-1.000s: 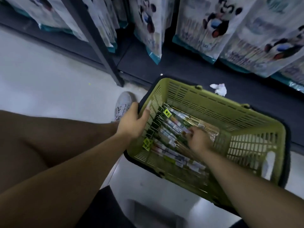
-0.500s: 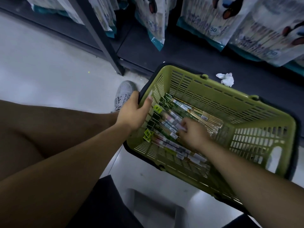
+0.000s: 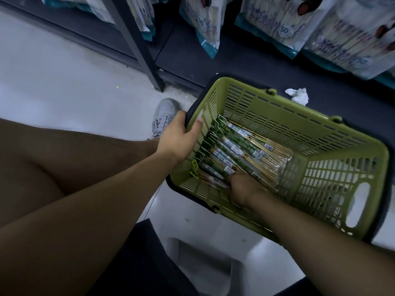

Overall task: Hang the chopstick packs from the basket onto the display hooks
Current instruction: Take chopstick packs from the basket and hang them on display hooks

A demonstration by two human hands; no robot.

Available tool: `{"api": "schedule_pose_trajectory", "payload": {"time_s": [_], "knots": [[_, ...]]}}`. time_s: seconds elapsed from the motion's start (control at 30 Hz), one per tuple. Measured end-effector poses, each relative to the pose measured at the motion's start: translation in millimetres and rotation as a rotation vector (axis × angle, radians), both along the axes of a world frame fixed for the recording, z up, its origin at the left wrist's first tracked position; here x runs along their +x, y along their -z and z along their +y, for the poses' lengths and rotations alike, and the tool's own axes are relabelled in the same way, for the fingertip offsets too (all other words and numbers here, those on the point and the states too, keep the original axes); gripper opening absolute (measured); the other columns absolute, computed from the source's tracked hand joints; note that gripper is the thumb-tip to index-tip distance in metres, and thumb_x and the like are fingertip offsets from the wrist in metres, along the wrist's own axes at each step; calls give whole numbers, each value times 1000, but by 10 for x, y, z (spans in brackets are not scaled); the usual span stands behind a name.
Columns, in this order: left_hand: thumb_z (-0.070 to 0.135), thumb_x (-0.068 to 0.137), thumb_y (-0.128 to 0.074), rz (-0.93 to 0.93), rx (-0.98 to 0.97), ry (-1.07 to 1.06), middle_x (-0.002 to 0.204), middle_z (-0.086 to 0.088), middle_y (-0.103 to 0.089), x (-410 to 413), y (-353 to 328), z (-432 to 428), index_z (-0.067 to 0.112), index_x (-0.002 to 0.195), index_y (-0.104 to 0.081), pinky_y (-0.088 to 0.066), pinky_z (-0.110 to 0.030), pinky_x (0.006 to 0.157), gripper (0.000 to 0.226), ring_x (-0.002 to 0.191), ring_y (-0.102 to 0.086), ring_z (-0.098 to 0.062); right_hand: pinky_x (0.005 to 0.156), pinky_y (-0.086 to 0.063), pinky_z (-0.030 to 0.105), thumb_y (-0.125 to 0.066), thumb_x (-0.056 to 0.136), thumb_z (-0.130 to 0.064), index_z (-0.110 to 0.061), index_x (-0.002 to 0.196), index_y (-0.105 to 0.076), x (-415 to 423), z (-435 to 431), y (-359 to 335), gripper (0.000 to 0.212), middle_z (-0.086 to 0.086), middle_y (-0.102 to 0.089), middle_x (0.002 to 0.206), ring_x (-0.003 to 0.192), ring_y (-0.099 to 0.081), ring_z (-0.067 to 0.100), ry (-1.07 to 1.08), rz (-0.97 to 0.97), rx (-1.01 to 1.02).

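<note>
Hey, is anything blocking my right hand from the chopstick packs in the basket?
Nothing visible does. The right hand is inside the basket, touching the chopstick packs by its near wall. The left hand grips the rim. The display hooks are out of view.

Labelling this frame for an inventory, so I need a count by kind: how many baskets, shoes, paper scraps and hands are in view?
basket: 1
shoe: 1
paper scrap: 1
hands: 2, the left hand and the right hand
Total: 5
</note>
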State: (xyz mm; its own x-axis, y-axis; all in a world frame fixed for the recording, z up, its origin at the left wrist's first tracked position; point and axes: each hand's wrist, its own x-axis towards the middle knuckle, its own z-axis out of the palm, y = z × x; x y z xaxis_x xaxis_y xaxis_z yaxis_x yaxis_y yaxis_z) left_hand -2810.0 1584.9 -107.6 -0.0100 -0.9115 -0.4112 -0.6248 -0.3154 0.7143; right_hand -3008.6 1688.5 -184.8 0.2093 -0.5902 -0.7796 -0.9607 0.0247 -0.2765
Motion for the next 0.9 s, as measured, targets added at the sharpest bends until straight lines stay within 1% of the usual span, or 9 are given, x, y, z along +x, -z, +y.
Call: {"api": "schedule_pose_trajectory", "payload": {"time_s": [0.13,0.23,0.33,0.53,0.67,0.73,0.8,0.83,0.9], "knots": [[62,98,-48,4,4,13,79,3,-61,-6,5,5,27,101,-51,-45,-33,61,36,69,-61,-16,74,-47,31,-58,101,-33,-14,109,-67,-26,-14,36,23,8,-60,103,89,-59,23,-22,-5,95],[61,99,-48,3,3,14,81,3,-62,-10,-3,0,26,106,-52,-48,-35,63,36,72,-62,-17,70,-44,30,-58,100,-32,-19,94,-63,-49,-33,24,15,3,-60,91,81,-58,18,12,-21,111],[60,99,-48,12,5,14,83,2,-63,-8,-24,-2,25,107,-53,-52,-37,66,36,74,-63,-18,66,-43,31,-63,97,-34,-22,91,-60,-83,-5,31,13,1,-60,88,78,-56,16,124,-69,97],[55,100,-51,31,32,30,79,4,-60,0,-91,11,26,104,-50,-48,-34,64,29,70,-60,-17,60,-39,28,-61,99,-31,-30,92,-61,-259,105,62,7,-6,-59,83,75,-59,16,321,-170,-11],[49,99,-57,43,121,70,92,-2,-63,20,-195,-21,21,117,-49,-50,-36,72,35,83,-64,-26,55,-38,26,-64,99,-29,-30,88,-61,-407,2,-114,12,-8,-61,79,69,-61,15,466,-267,-73],[41,96,-64,-44,11,35,113,-7,-59,16,-262,-4,16,129,-47,-47,-38,83,45,102,-59,-29,55,-37,24,-66,98,-25,-29,81,-61,-463,-129,-298,18,-10,-60,72,65,-59,7,525,-324,-122],[32,94,-66,-178,-257,-20,121,-10,-54,-7,-349,43,9,128,-51,-46,-42,94,44,111,-52,-30,54,-31,23,-66,99,-24,-21,79,-64,-495,-290,-539,20,-10,-53,61,53,-49,1,588,-370,-199],[30,94,-66,-185,-344,-42,115,-8,-57,-27,-403,68,9,121,-55,-47,-40,90,35,107,-55,-27,56,-30,25,-66,99,-26,-15,81,-66,-494,-361,-667,21,-6,-51,60,51,-46,5,618,-398,-238],[34,97,-61,-126,-321,-33,90,5,-64,-90,-493,100,17,104,-61,-47,-25,67,18,83,-63,-11,59,-37,32,-65,100,-29,-12,87,-68,-434,-469,-933,22,12,-60,69,59,-52,19,691,-479,-285]]}}
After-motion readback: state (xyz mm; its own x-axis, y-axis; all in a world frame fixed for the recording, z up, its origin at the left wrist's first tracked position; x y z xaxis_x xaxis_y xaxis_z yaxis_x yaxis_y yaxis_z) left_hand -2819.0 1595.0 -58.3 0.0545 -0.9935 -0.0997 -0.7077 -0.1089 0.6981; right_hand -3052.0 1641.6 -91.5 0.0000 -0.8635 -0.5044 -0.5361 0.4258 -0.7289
